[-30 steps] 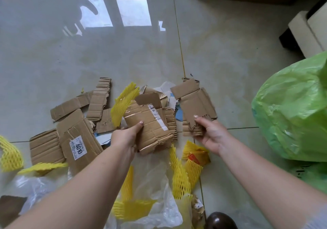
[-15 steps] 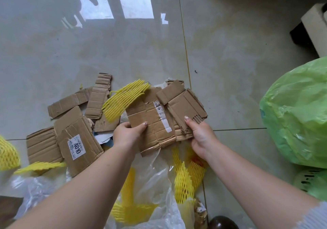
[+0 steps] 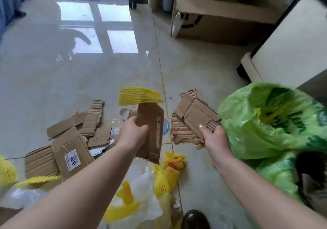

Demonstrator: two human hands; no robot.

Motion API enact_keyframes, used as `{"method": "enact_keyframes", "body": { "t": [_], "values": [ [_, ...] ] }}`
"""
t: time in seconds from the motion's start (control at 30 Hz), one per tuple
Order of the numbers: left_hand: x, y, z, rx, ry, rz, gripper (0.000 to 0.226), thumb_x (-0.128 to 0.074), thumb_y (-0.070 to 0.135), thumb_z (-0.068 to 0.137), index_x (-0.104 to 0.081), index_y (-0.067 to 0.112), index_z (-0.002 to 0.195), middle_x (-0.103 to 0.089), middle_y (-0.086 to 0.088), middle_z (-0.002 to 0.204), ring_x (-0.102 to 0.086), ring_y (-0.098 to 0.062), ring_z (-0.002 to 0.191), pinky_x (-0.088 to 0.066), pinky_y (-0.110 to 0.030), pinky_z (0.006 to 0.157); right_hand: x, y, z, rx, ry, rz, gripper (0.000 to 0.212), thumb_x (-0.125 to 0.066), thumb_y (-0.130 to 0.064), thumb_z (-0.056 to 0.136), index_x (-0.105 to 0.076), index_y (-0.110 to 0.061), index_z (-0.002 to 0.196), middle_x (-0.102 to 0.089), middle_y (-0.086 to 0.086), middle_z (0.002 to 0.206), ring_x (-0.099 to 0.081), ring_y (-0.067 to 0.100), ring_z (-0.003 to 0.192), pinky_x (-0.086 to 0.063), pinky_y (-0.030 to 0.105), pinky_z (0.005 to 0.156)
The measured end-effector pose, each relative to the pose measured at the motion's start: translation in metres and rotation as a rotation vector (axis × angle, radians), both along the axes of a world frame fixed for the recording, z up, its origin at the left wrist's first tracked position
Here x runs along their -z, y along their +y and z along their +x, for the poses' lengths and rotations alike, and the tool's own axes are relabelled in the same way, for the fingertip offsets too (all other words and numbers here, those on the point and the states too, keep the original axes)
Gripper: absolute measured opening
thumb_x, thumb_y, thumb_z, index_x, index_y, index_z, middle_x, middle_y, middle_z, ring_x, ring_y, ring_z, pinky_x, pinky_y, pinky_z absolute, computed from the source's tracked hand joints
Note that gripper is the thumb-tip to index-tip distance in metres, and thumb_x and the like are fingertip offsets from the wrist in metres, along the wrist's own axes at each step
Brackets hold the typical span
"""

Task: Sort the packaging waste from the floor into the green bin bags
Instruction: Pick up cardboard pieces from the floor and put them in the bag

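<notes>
The green bin bag (image 3: 269, 122) sits on the floor (image 3: 53, 80) at the right, its thin crinkled film slumped open at the top, with a second green bag (image 3: 277, 177) beside and below it. Spread over the tiles at the left lies the remaining cardboard (image 3: 70, 140), brown corrugated scraps with torn edges, one bearing a white label (image 3: 73, 159); yellow foam netting (image 3: 164, 177) and clear plastic film (image 3: 141, 189) lie nearer the person. The left hand (image 3: 131, 135) has its grip closed round a tall brown cardboard piece (image 3: 152, 131), held upright off the floor, with a strip of yellow foam net (image 3: 139, 96) riding at its top edge. The right hand (image 3: 214, 140) pinches a folded, ragged cardboard panel (image 3: 192, 119) by its lower corner, thumb on top, just beside the bag's mouth. This cardboard looks light and stiff but easily creased along its flutes, dry and not slippery, so a grip at an edge or corner should hold it well enough. The net looks soft, springy and nearly weightless, likely to slide off unless pinched separately, and it probably belongs in a different bag.
</notes>
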State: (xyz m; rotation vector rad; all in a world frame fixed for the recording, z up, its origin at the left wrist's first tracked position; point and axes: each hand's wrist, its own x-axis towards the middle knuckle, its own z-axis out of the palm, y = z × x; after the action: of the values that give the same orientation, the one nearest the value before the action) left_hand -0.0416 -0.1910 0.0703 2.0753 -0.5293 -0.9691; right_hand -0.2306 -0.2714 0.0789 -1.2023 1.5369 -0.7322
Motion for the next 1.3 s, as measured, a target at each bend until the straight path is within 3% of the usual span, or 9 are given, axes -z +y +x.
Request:
{"method": "enact_keyframes", "body": {
  "t": [0.1,0.27,0.43,0.5,0.7,0.87,1.03,1.17,1.3],
  "values": [
    [-0.039,-0.004,-0.013,0.28,-0.334,0.091,0.019,-0.051,0.015,0.078,-0.061,0.021,0.093,-0.067,-0.011,0.093,-0.064,-0.033,0.09,-0.053,-0.038,0.079,-0.035,0.01,-0.026,-0.02,0.083,-0.085,0.015,-0.059,-0.011,0.088,-0.06,-0.01,0.103,-0.067,0.008,0.101,-0.063,0.025,0.088,-0.053,0.038,0.082],
    [-0.092,0.003,-0.041,0.447,-0.565,0.161,0.032,-0.05,0.012,0.078,-0.059,0.019,0.108,-0.066,-0.013,0.099,-0.061,-0.033,0.094,-0.049,-0.035,0.075,-0.071,0.029,-0.07,0.028,0.102,-0.12,0.007,-0.062,-0.017,0.083,-0.06,-0.02,0.089,-0.07,0.014,0.1,-0.066,0.036,0.092,-0.052,0.055,0.083],
    [-0.134,0.013,-0.08,0.535,-0.615,0.137,0.028,-0.047,0.013,0.081,-0.06,0.016,0.106,-0.066,-0.011,0.099,-0.062,-0.031,0.094,-0.05,-0.033,0.075,-0.11,0.055,-0.115,0.143,0.094,-0.153,0.02,-0.062,-0.009,0.086,-0.062,-0.005,0.105,-0.065,0.01,0.102,-0.062,0.026,0.094,-0.049,0.036,0.084],
    [-0.146,0.013,-0.098,0.564,-0.62,0.114,0.026,-0.047,0.011,0.082,-0.059,0.016,0.104,-0.066,-0.01,0.098,-0.061,-0.031,0.092,-0.047,-0.031,0.07,-0.115,0.062,-0.133,0.19,0.085,-0.18,0.022,-0.063,-0.01,0.085,-0.062,-0.002,0.105,-0.066,0.015,0.106,-0.062,0.03,0.099,-0.05,0.039,0.089],
    [-0.173,0.005,-0.179,0.612,-0.511,-0.02,0.03,-0.044,0.011,0.081,-0.063,0.007,0.104,-0.067,-0.016,0.096,-0.063,-0.033,0.089,-0.055,-0.04,0.081,-0.133,0.087,-0.198,0.404,0.085,-0.154,0.035,-0.059,-0.036,0.079,-0.062,-0.008,0.101,-0.066,0.012,0.104,-0.06,0.03,0.098,-0.048,0.039,0.089],
    [-0.186,-0.007,-0.263,0.648,-0.343,-0.145,0.027,-0.046,0.009,0.082,-0.063,0.007,0.102,-0.066,-0.012,0.093,-0.062,-0.031,0.086,-0.048,-0.03,0.068,-0.148,0.103,-0.26,0.53,0.119,-0.163,0.011,-0.05,-0.019,0.088,-0.054,-0.008,0.088,-0.057,0.008,0.089,-0.053,0.025,0.084,-0.041,0.032,0.075],
    [-0.187,-0.018,-0.325,0.603,-0.072,-0.222,0.028,-0.043,0.007,0.083,-0.062,0.01,0.103,-0.062,-0.007,0.087,-0.061,-0.027,0.078,-0.052,-0.031,0.068,-0.15,0.103,-0.303,0.527,0.218,-0.245,0.019,-0.046,-0.015,0.092,-0.053,0.003,0.093,-0.056,0.015,0.093,-0.053,0.031,0.088,-0.036,0.03,0.072],
    [-0.169,-0.026,-0.352,0.601,-0.006,-0.229,0.031,-0.041,0.005,0.083,-0.061,0.017,0.103,-0.068,-0.01,0.093,-0.066,-0.031,0.084,-0.058,-0.043,0.076,-0.137,0.097,-0.317,0.434,0.314,-0.207,0.02,-0.046,-0.015,0.093,-0.054,0.003,0.097,-0.061,0.019,0.101,-0.056,0.034,0.097,-0.033,0.029,0.07],
    [-0.15,-0.032,-0.368,0.675,0.164,-0.217,0.042,-0.046,0.019,0.091,-0.046,0.029,0.132,-0.067,-0.007,0.108,-0.068,-0.028,0.089,-0.057,-0.043,0.081,-0.124,0.088,-0.316,0.261,0.443,-0.133,0.012,-0.043,-0.015,0.093,-0.048,-0.006,0.087,-0.06,0.019,0.1,-0.055,0.033,0.09,-0.033,0.029,0.066]
  ]
}}
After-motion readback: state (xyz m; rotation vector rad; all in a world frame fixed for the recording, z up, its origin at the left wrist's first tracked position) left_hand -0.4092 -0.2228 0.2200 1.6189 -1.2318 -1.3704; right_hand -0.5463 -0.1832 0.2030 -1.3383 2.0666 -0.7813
